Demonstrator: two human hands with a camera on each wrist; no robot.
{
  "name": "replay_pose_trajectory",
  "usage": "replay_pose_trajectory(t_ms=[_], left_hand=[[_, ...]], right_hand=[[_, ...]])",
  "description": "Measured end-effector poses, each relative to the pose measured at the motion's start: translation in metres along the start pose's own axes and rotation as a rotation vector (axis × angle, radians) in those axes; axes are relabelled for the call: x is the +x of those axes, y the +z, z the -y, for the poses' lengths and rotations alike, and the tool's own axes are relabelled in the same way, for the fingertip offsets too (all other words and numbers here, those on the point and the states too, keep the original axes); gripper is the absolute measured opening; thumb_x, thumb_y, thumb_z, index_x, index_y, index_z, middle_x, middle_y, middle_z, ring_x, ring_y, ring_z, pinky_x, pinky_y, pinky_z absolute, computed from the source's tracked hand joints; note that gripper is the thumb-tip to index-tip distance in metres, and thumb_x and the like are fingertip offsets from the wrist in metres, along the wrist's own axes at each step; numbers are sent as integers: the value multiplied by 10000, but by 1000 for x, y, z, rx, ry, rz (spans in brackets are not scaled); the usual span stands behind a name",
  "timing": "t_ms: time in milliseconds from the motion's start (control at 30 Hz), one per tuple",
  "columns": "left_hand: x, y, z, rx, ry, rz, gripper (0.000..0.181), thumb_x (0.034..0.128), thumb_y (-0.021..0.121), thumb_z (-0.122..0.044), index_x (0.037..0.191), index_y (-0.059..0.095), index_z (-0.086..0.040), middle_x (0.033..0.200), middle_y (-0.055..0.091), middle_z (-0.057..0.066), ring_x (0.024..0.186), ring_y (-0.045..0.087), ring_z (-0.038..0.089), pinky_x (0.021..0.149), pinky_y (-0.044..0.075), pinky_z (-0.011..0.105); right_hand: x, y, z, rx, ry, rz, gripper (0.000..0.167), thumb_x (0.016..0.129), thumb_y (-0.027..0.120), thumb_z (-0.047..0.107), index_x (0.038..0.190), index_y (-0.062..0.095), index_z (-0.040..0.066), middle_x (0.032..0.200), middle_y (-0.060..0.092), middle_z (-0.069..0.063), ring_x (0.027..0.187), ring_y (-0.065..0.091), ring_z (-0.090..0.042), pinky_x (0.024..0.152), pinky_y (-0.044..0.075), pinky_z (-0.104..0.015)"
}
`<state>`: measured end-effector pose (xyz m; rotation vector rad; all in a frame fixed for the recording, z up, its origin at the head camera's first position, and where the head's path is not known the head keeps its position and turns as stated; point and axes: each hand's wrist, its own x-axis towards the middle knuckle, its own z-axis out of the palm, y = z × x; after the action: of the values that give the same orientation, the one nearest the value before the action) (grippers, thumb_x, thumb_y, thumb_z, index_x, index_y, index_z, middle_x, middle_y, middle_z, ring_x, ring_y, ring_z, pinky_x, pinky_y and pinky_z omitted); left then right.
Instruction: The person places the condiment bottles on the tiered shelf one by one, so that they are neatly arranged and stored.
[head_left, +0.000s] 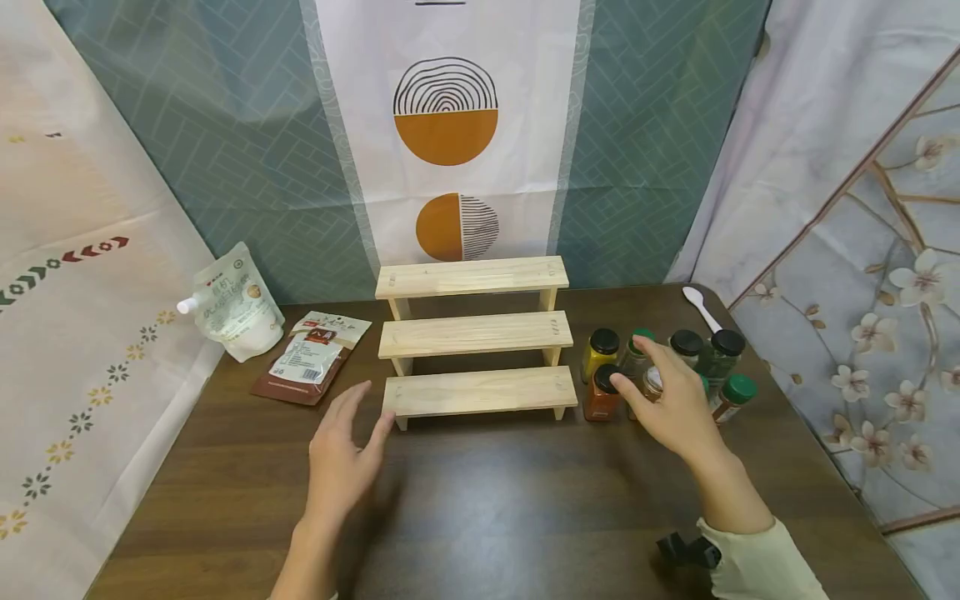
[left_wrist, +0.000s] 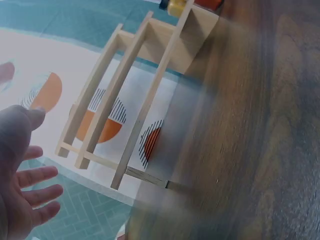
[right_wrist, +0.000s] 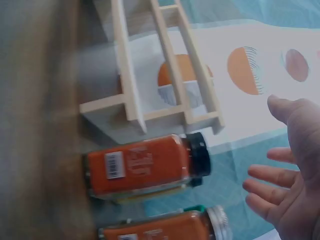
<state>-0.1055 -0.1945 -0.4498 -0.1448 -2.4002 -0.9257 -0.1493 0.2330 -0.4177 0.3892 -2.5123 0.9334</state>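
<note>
A three-tier pale wooden rack [head_left: 480, 392] stands on the brown table. My left hand [head_left: 341, 458] hovers at the rack's front left corner with fingers spread, holding nothing; in the left wrist view the hand [left_wrist: 22, 185] shows relaxed fingers beside the rack [left_wrist: 150, 95]. Over the group of spice jars right of the rack is my right hand [head_left: 671, 404], fingers apart and empty. A jar of orange-red spice with a black lid [head_left: 602, 396] stands nearest the rack. The right wrist view shows this jar [right_wrist: 140, 165] and the open right hand [right_wrist: 295, 175] apart from it.
Left of the rack lie a brown and white packet [head_left: 315, 358] and a pale spouted pouch [head_left: 238, 304]. Behind the jars rests a white spoon [head_left: 702, 308]. A green-lidded jar [head_left: 735, 396] stands at the group's right. Patterned cloths hang behind and beside the table.
</note>
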Motion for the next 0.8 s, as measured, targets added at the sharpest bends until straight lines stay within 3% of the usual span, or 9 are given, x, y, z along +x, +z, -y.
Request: replay_pose_trajectory(t_ms=[133, 333, 467, 567, 667, 800], left_hand=[[1, 2, 5, -95, -58, -69, 365, 921, 760, -116, 1248, 662, 14, 1188, 680, 167, 1083, 650, 341, 882, 540, 405], [1, 8, 15, -176, -187, -74, 275, 958, 721, -127, 1196, 694, 7, 1070, 716, 136, 946, 693, 285, 794, 595, 263], [0, 13, 21, -202, -276, -64, 268, 980, 698, -153, 1193, 702, 8, 1067, 734, 132, 887, 671, 198, 727, 523, 118], [0, 16, 25, -223, -363, -41, 284, 998, 675, -184, 1210, 697, 4, 1085, 738, 137, 880, 645, 106, 712, 464, 59], [-1, 19, 28, -242, -459, -8, 313, 1017, 648, -237, 1235, 690, -17, 1115, 728, 134, 895, 616, 57, 711, 459, 67], [0, 25, 33, -293, -559, 29, 335, 1024, 637, -269, 1252, 682, -29, 1121, 701, 145, 895, 600, 112, 674, 480, 123]], right_hand=[[13, -4, -2, 65, -19, -63, 508, 914, 769, 202, 1341, 589, -8, 1215, 664, -216, 1133, 603, -433, 953, 468, -657], [28, -6, -8, 60, -22, -61, 445, 929, 759, 201, 1296, 625, -11, 1197, 677, -200, 1114, 628, -411, 897, 520, -619], [38, -5, -13, 46, -6, 0, 459, 946, 743, 223, 1322, 610, -4, 1233, 660, -205, 1149, 607, -407, 904, 518, -612], [45, -3, -18, 32, -5, 75, 489, 959, 731, 247, 1351, 587, -8, 1271, 639, -220, 1192, 574, -424, 988, 465, -644], [52, 1, -24, 14, -11, 154, 519, 970, 718, 268, 1377, 565, -15, 1317, 615, -230, 1231, 547, -433, 1024, 440, -651], [58, 4, -33, -7, -3, 235, 551, 978, 707, 291, 1401, 542, -21, 1361, 586, -236, 1276, 514, -435, 1064, 414, -650]])
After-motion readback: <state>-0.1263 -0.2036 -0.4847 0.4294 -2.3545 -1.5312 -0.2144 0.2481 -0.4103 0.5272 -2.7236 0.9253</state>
